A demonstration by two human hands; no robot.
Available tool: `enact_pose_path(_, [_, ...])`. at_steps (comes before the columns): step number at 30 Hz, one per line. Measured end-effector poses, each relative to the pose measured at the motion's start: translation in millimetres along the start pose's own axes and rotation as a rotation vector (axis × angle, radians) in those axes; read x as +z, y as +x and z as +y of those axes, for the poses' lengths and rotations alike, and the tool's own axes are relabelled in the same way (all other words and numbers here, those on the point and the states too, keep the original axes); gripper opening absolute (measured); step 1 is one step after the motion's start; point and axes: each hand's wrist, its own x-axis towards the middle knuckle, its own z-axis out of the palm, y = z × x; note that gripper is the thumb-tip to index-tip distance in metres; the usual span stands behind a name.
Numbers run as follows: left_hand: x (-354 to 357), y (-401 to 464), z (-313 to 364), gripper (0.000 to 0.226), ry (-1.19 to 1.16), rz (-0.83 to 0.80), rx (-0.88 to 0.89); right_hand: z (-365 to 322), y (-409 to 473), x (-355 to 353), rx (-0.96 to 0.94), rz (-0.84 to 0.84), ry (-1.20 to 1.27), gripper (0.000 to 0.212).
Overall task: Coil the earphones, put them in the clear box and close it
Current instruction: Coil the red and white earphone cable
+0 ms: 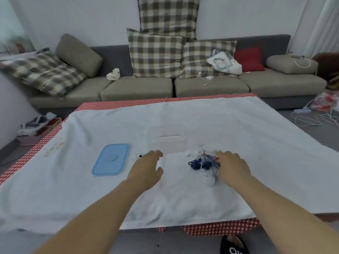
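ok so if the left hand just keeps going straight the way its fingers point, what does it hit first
Most likely the clear box. The left hand points up the table and slightly right, and the box's near wall lies just beyond its fingertips. Depth is hard to judge here, so it might only clip the box's left corner.

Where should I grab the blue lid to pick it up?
The lid lies flat on the cloth, so there is nothing to pinch on top. Grip its right long edge, coming from the right with the left hand, the nearer one, slipping fingertips under the raised rim.
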Motion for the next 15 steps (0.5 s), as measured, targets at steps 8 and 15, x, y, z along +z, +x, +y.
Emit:
enact_pose_path(8, [41.9, 2.8, 7.5, 0.046, -0.148, 0.009, -0.020, 3.0, 14.4, 20.7, 0.013, 0.314, 0.107, 0.028])
enact_pose_path(15, [42.0, 6.6, -29.0, 0.041, -0.275, 0.181, -0.127, -59.8, 12.2, -31.8, 0.150, 0.387, 1.114, 0.017])
